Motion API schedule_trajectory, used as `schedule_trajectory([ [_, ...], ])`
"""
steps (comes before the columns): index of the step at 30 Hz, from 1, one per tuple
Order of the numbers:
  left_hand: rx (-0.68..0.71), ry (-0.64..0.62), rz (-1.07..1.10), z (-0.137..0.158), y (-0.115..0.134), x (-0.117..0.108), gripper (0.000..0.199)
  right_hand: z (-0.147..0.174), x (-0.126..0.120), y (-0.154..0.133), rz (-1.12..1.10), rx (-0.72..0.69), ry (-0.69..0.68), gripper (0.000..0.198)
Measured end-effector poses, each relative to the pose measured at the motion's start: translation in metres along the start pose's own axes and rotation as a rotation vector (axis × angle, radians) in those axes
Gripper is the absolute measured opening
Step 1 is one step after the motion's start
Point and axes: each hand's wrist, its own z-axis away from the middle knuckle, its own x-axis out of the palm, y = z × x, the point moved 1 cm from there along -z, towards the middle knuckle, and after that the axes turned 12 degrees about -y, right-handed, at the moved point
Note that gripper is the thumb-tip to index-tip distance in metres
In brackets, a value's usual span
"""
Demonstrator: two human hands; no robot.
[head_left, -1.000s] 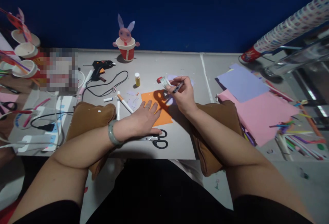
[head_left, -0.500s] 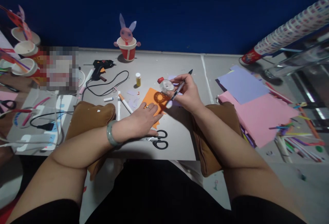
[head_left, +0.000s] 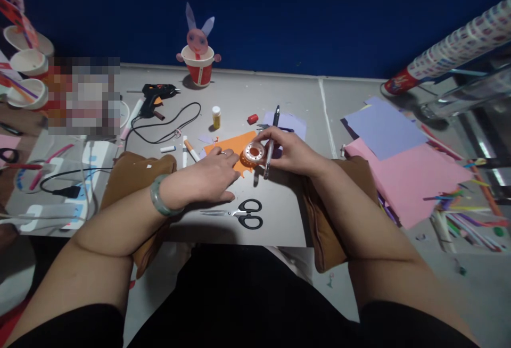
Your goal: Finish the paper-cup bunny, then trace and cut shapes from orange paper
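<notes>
My left hand (head_left: 213, 175) lies flat with its fingers spread on a sheet of orange paper (head_left: 231, 144). My right hand (head_left: 291, 151) holds a pen (head_left: 271, 148) upright between its fingers. The same hand grips a clear tape roll (head_left: 254, 152) over the right part of the orange paper. Whether the roll touches the paper I cannot tell. Black-handled scissors (head_left: 239, 213) lie on the table just below my left hand. Above my right hand sit a red cap (head_left: 253, 119) and a piece of purple paper (head_left: 295, 124).
A yellow bottle (head_left: 216, 117), markers (head_left: 191, 151) and a glue gun (head_left: 154, 98) with its cord are to the left. A rabbit-faced paper cup (head_left: 198, 66) stands at the back. Brown cushions (head_left: 139, 177) lie under both forearms. Pink paper (head_left: 411, 177) spreads out at the right.
My right hand has lowered the tape roll towards the orange paper, and the pen has turned more upright. My left hand has slid a little left, uncovering more of the scissors.
</notes>
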Motion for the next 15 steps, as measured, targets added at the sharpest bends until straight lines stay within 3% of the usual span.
schedule_trajectory([
  [15, -0.077, -0.068, 0.000, 0.0061, 0.0038, -0.0008, 0.033, -0.0006, 0.0012, 0.0040, 0.076, -0.024, -0.107, 0.030],
])
